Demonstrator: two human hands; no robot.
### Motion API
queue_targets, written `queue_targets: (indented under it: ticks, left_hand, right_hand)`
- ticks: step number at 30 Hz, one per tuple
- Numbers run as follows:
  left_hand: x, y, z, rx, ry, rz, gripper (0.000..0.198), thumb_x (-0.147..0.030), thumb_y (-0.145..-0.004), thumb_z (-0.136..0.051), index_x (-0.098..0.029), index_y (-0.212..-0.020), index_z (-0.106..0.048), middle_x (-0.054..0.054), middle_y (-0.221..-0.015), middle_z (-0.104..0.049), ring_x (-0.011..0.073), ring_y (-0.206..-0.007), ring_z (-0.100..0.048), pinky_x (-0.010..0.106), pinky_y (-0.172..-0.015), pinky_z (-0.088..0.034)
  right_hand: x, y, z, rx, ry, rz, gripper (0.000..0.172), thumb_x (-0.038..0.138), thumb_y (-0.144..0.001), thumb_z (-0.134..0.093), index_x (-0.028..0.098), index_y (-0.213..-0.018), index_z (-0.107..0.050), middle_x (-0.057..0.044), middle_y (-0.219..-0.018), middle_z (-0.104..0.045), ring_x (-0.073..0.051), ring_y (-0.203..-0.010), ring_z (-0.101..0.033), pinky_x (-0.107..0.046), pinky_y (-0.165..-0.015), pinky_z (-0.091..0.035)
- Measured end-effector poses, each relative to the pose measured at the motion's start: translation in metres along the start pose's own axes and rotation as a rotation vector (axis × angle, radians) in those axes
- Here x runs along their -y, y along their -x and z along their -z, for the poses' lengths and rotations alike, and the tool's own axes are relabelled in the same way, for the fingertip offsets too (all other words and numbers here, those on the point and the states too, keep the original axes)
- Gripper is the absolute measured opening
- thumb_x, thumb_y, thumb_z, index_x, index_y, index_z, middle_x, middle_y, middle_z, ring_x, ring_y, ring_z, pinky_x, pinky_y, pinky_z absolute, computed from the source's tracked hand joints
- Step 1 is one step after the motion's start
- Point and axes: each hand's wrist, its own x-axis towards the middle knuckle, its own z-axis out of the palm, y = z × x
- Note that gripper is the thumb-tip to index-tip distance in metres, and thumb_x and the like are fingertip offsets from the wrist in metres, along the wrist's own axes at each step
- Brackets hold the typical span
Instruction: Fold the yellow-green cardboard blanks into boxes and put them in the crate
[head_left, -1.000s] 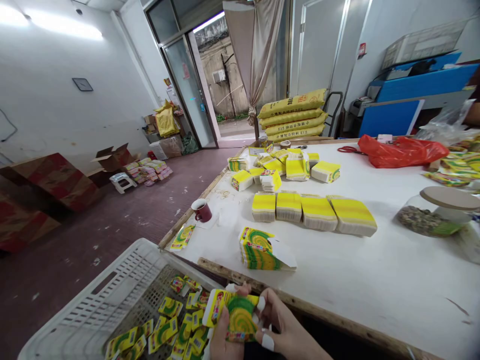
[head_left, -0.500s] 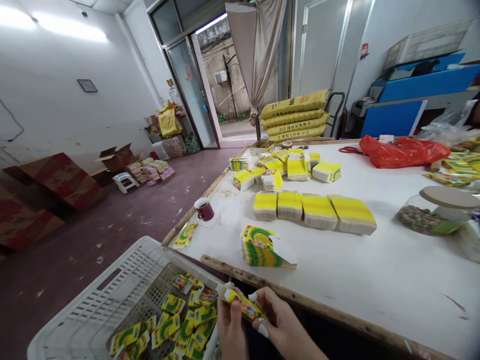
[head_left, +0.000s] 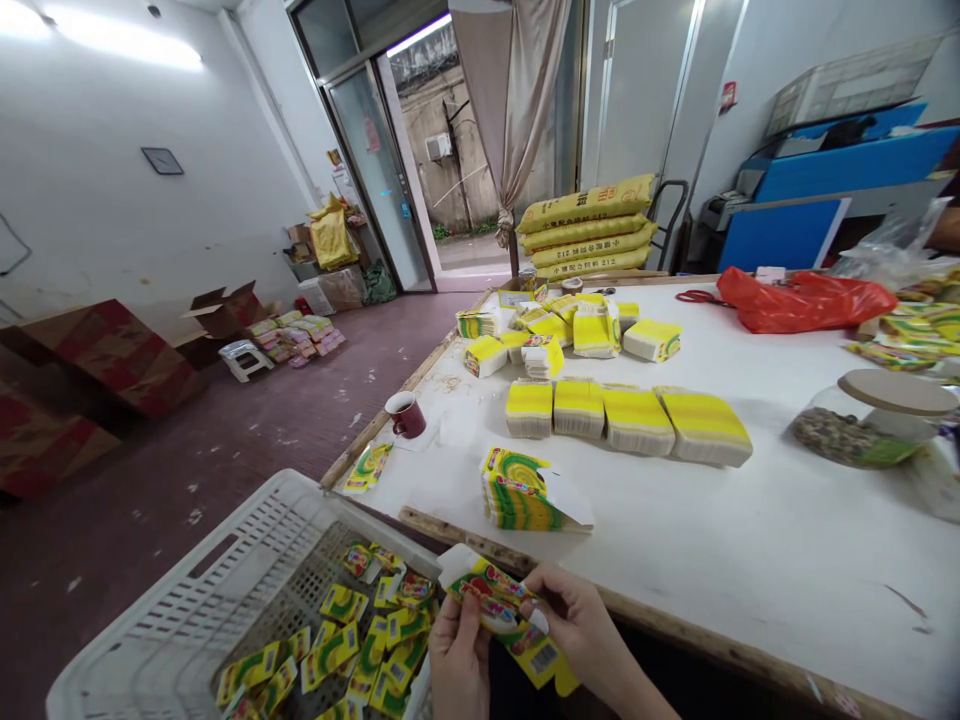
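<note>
Between my hands is a small yellow and green printed carton point(head_left: 491, 592), partly unfolded, with a white flap at its upper left end and a barcode panel hanging down at the right. My left hand point(head_left: 459, 640) grips its left part, thumb on the printed face. My right hand point(head_left: 576, 625) is closed on its right end; some of those fingers are hidden behind the card. Left of my hands, a white plastic basket point(head_left: 161, 575) holds several yellow and green cartons point(head_left: 330, 655). Just beyond my hands, a leaning stack of flat printed cartons point(head_left: 525, 495) lies on the table.
The white table point(head_left: 750, 560) has a wooden edge. On it are a row of yellow carton stacks point(head_left: 637, 420), more bundles behind, a dark red mug point(head_left: 406, 414), a lidded jar point(head_left: 862, 420) and a red plastic bag point(head_left: 806, 300). Yellow sacks point(head_left: 589, 235) stand beyond.
The carton was narrow and folded in my hands; now it is opened out wider, with its barcode panel showing. My right hand has shifted slightly right.
</note>
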Motion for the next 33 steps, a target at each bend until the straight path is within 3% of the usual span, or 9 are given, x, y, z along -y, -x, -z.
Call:
queue_targets:
  ticks: [6, 10, 12, 15, 17, 22, 26, 29, 33]
  left_hand:
    - [-0.044, -0.007, 0.029, 0.239, -0.251, -0.154, 0.071, -0.066, -0.065, -0.083, -0.021, -0.118, -0.072, 0.019, -0.122, -0.074, 0.0347, -0.112, -0.070, 0.044, -0.095, -0.055]
    - [-0.048, 0.007, 0.023, 0.604, -0.645, 0.038, 0.089, -0.043, -0.044, -0.099, -0.019, -0.125, -0.070, 0.022, -0.128, -0.070, 0.0428, -0.117, -0.066, 0.051, -0.102, -0.050]
    - [-0.037, 0.016, 0.015, 0.677, -0.719, 0.059, 0.083, -0.033, -0.050, -0.095, -0.019, -0.126, -0.068, 0.019, -0.125, -0.071, 0.0418, -0.119, -0.065, 0.051, -0.105, -0.049]
    - [-0.014, 0.024, 0.009, 0.512, -0.794, -0.177, 0.068, -0.031, -0.062, -0.083, -0.019, -0.126, -0.064, 0.014, -0.113, -0.076, 0.0347, -0.105, -0.070, 0.043, -0.099, -0.053]
    - [-0.001, 0.026, 0.012, 0.439, -0.890, -0.299, 0.071, -0.028, -0.061, -0.078, -0.019, -0.128, -0.060, 0.011, -0.108, -0.076, 0.0313, -0.099, -0.071, 0.040, -0.095, -0.055]
    - [0.020, 0.026, 0.026, 0.430, -1.075, -0.413, 0.079, -0.025, -0.064, -0.069, -0.017, -0.139, -0.047, 0.014, -0.118, -0.074, 0.0313, -0.104, -0.071, 0.041, -0.097, -0.055]
    - [0.035, 0.030, 0.030, 0.266, -1.067, -0.506, 0.070, -0.031, -0.068, -0.071, -0.018, -0.134, -0.052, 0.019, -0.128, -0.069, 0.0373, -0.115, -0.068, 0.046, -0.101, -0.053]
    - [0.041, 0.033, 0.029, 0.174, -1.054, -0.552, 0.061, -0.030, -0.067, -0.073, -0.021, -0.125, -0.058, 0.020, -0.128, -0.068, 0.0395, -0.116, -0.067, 0.047, -0.100, -0.053]
    - [0.033, 0.034, 0.018, 0.275, -0.985, -0.572, 0.049, -0.027, -0.069, -0.070, -0.022, -0.117, -0.060, 0.015, -0.114, -0.072, 0.0351, -0.105, -0.070, 0.044, -0.092, -0.054]
  right_hand:
    - [0.028, -0.001, 0.031, 0.226, 0.539, 0.341, 0.029, 0.002, -0.080, -0.052, 0.025, -0.079, -0.071, -0.003, -0.080, -0.072, -0.021, -0.082, -0.064, -0.030, -0.072, -0.047]
    - [0.033, 0.005, 0.027, 0.358, 0.680, 0.554, 0.025, 0.010, -0.090, -0.060, 0.029, -0.080, -0.072, -0.001, -0.079, -0.073, -0.020, -0.082, -0.063, -0.036, -0.089, -0.050]
    - [0.024, 0.009, 0.024, 0.258, 0.635, 0.559, 0.025, 0.009, -0.086, -0.063, 0.031, -0.094, -0.073, -0.003, -0.100, -0.074, -0.024, -0.101, -0.065, -0.046, -0.108, -0.043]
    - [-0.001, 0.011, 0.023, -0.078, 0.439, 0.380, 0.056, 0.016, -0.077, -0.069, 0.029, -0.131, -0.061, -0.013, -0.142, -0.057, -0.036, -0.137, -0.048, -0.057, -0.118, -0.034]
    - [-0.018, 0.010, 0.020, -0.205, 0.233, 0.197, 0.066, 0.030, -0.078, -0.070, 0.024, -0.141, -0.052, -0.017, -0.150, -0.049, -0.037, -0.144, -0.042, -0.057, -0.120, -0.033]
    - [-0.036, 0.007, -0.007, -0.161, -0.414, -0.242, 0.091, 0.064, -0.076, -0.072, 0.020, -0.147, -0.038, -0.017, -0.138, -0.061, -0.033, -0.125, -0.061, -0.047, -0.107, -0.049]
    - [-0.028, 0.009, -0.024, -0.339, -0.589, -0.221, 0.119, 0.066, -0.056, -0.088, 0.026, -0.153, -0.031, -0.014, -0.131, -0.066, -0.032, -0.109, -0.068, -0.046, -0.097, -0.054]
    - [-0.011, 0.012, -0.022, -0.189, -0.575, -0.255, 0.095, 0.067, -0.057, -0.087, 0.023, -0.136, -0.058, -0.013, -0.114, -0.074, -0.033, -0.102, -0.069, -0.047, -0.093, -0.055]
    - [0.012, 0.013, -0.007, 0.162, -0.438, -0.305, 0.075, 0.070, -0.065, -0.081, 0.019, -0.119, -0.072, -0.014, -0.114, -0.075, -0.037, -0.115, -0.066, -0.051, -0.107, -0.047]
